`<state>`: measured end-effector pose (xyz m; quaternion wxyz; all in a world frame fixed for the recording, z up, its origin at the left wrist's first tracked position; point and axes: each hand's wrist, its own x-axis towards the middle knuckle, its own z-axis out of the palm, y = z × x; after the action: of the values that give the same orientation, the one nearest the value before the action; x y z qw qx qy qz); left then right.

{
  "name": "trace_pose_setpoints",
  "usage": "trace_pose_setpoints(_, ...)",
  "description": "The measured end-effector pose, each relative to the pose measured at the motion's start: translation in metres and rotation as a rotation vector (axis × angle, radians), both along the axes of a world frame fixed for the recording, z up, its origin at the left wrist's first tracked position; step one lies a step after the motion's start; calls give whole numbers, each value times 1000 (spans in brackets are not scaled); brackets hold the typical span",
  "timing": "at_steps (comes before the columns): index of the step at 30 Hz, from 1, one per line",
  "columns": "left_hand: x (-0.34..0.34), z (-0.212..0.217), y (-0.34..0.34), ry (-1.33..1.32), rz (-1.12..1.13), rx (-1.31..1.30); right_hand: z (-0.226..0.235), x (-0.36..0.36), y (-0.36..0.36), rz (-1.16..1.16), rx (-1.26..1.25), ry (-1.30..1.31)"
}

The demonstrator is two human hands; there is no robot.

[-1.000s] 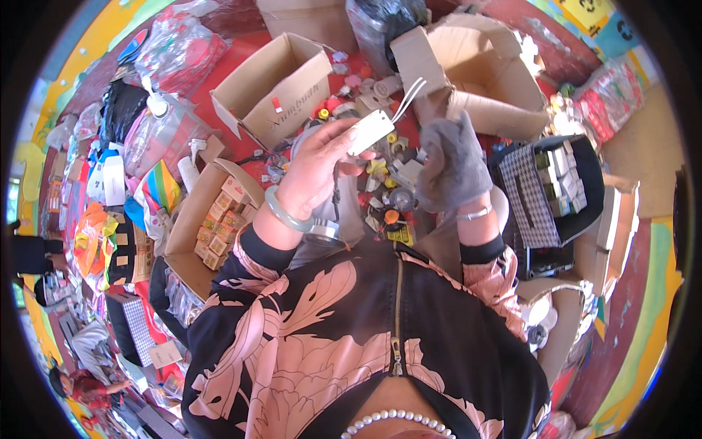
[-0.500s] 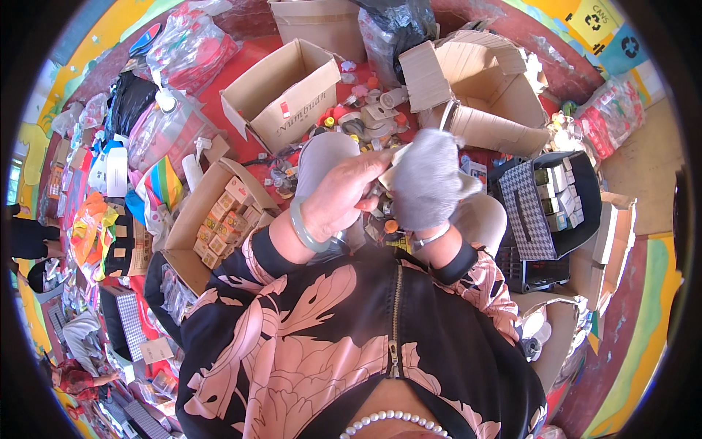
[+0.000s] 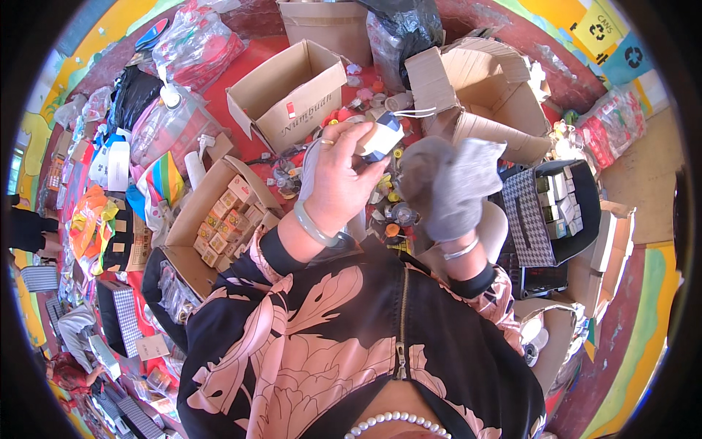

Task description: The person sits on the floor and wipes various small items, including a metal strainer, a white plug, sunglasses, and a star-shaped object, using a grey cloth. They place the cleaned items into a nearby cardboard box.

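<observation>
Left hand (image 3: pixel 338 183) is pinching a small box (image 3: pixel 380 137) at frame centre, perhaps inspecting it; gloved right hand (image 3: pixel 446 192) is hanging loosely curled, empty.

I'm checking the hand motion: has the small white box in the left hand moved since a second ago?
Yes. The small white box in the left hand now sits lower, farther from the big open carton.

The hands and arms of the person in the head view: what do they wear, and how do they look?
The left hand is bare, with a ring on one finger and a pale green bangle at the wrist. The right hand wears a grey fabric glove, with a thin silver bracelet at its wrist. Both sleeves are black with a large pink leaf pattern and dark cuffs.
</observation>
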<state>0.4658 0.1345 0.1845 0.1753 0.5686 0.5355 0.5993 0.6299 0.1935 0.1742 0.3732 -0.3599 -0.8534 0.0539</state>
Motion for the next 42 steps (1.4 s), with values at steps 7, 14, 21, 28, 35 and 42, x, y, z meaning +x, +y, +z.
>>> trace_pose_setpoints(7,13,-7,-5,350,-23,215,29,-40,-29,-156,168,-530)
trace_pose_setpoints(14,21,-8,-16,-91,-267,-57,12,-26,-21,-348,215,-493)
trace_pose_setpoints(21,10,-22,-8,-324,-338,-9,24,-13,-16,-162,-248,-91)
trace_pose_setpoints(28,10,0,-10,471,57,315,23,-38,-33,-226,417,-508)
trace_pose_setpoints(35,16,-2,-17,436,-67,236,20,-27,-33,-238,165,-223)
trace_pose_setpoints(42,13,-2,-14,-319,-330,-37,19,-10,-16,-90,-176,189)
